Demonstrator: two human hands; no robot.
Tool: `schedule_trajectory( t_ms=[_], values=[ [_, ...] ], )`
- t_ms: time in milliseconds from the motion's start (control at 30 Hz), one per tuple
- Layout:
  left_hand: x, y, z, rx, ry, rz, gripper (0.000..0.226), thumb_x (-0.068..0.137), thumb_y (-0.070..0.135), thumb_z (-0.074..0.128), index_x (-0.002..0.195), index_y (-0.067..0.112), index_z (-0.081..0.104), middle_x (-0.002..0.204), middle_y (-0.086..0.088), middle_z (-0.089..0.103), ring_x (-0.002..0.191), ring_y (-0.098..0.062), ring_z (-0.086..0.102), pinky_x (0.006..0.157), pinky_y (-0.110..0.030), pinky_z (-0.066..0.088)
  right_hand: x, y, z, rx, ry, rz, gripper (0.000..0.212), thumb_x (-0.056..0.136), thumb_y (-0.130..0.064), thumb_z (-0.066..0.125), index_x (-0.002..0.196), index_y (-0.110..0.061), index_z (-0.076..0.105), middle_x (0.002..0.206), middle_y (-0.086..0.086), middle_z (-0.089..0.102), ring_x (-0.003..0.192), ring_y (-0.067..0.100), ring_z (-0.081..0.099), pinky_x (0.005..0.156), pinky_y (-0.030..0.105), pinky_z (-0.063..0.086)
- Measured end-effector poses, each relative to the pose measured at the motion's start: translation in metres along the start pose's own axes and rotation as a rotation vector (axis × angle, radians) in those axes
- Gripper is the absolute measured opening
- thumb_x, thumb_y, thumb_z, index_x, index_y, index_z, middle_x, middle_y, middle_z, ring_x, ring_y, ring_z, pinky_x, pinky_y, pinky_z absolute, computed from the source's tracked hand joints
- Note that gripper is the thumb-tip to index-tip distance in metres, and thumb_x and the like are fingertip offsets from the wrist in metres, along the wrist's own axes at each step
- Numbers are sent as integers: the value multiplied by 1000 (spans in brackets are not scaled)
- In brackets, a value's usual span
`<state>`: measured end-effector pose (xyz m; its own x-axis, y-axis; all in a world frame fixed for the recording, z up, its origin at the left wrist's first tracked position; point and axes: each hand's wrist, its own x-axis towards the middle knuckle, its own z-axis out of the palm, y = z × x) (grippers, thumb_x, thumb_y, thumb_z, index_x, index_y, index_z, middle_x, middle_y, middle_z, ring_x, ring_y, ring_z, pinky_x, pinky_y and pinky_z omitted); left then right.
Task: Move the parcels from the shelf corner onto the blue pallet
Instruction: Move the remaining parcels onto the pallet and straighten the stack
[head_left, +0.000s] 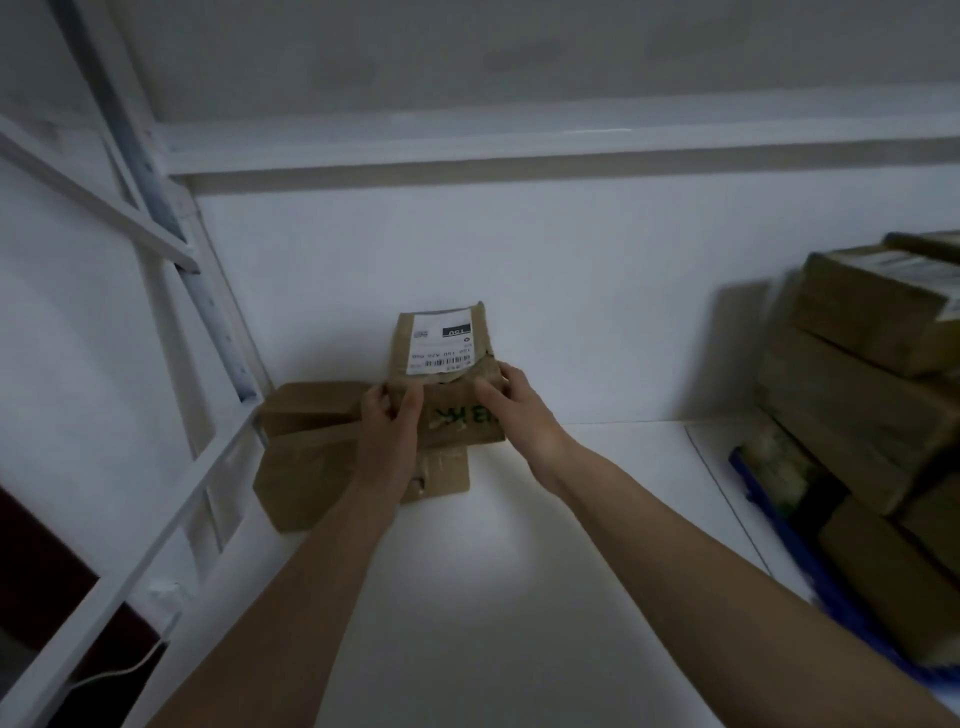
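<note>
Here, from the head camera, both hands reach into the shelf corner: the left hand (387, 422) and right hand (511, 410) each grip an end of a brown parcel (457, 421) atop other parcels (306, 452). Best lifted level, then carried right to the blue pallet (769, 499).

Single head cam, wide-angle, looking forward and down into the shelf corner (249, 410). Close range: both forearms run in from the bottom edge, parcels (332, 415) near centre. Pallet (748, 478) stack clipped at the right edge. Strong barrel distortion; right side motion-blurred.
</note>
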<state>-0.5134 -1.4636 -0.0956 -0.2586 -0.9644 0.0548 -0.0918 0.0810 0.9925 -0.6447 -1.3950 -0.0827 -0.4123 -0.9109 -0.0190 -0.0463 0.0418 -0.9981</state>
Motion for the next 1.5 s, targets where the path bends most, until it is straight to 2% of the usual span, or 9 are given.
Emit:
schedule_trajectory(
  t_ms=[133,300,467,667,800,900,1000,1267,1500],
  values=[
    [-47,15,14,25,24,61,41,91,47,53,121,24,37,97,13,55,78,1,54,55,-17,40,-53,-8,-20,-9,90,-33,51,95,-36,52,140,-24,29,126,0,57,99,4,58,71,14,44],
    [-114,28,28,-65,15,141,39,91,40,58,109,15,34,96,9,53,85,-6,57,60,-22,43,-130,-17,-39,-7,170,-86,38,96,-31,53,128,-27,33,117,-1,64,94,1,63,61,6,46],
    [-180,47,46,-29,40,214,38,90,39,60,104,13,36,86,13,49,67,13,49,54,0,36,-203,-28,-62,-18,262,-152,33,96,-27,53,124,-26,36,113,2,66,92,2,64,61,6,46],
    [-229,79,74,-103,-126,250,35,90,42,57,101,26,28,96,11,53,86,0,54,61,-20,39,-266,-56,-99,-25,376,-235,22,96,-30,51,114,-37,40,116,4,62,103,16,63,84,29,50],
    [-258,101,96,-131,-217,328,35,89,42,58,101,30,27,104,9,55,91,1,56,55,-7,41,-300,-70,-127,-24,446,-285,30,96,-30,51,123,-31,39,117,8,62,108,21,62,95,42,50],
    [-277,113,116,-165,-274,383,38,89,42,57,113,35,29,110,15,58,98,1,57,62,-6,43,-321,-78,-150,-26,472,-319,40,98,-26,50,135,-23,37,118,7,62,108,18,62,94,36,51],
    [-298,124,144,-188,-311,406,55,82,51,54,132,38,34,114,20,59,104,-5,57,83,-24,46,-340,-83,-179,-87,507,-333,44,99,-27,48,140,-22,36,113,-5,61,100,5,60,77,14,50],
    [-367,157,255,-233,-461,437,43,88,47,57,127,42,40,117,25,58,108,2,56,88,-30,47,-387,-95,-306,-105,627,-351,46,97,-31,50,141,-19,41,131,4,56,118,18,55,100,39,46],
    [-427,183,373,-251,-536,465,60,86,31,65,138,34,35,124,20,56,110,6,52,89,-22,44,-421,-104,-436,-55,704,-361,30,95,-40,53,122,-29,52,108,4,63,96,16,65,72,26,52]
  ],
)
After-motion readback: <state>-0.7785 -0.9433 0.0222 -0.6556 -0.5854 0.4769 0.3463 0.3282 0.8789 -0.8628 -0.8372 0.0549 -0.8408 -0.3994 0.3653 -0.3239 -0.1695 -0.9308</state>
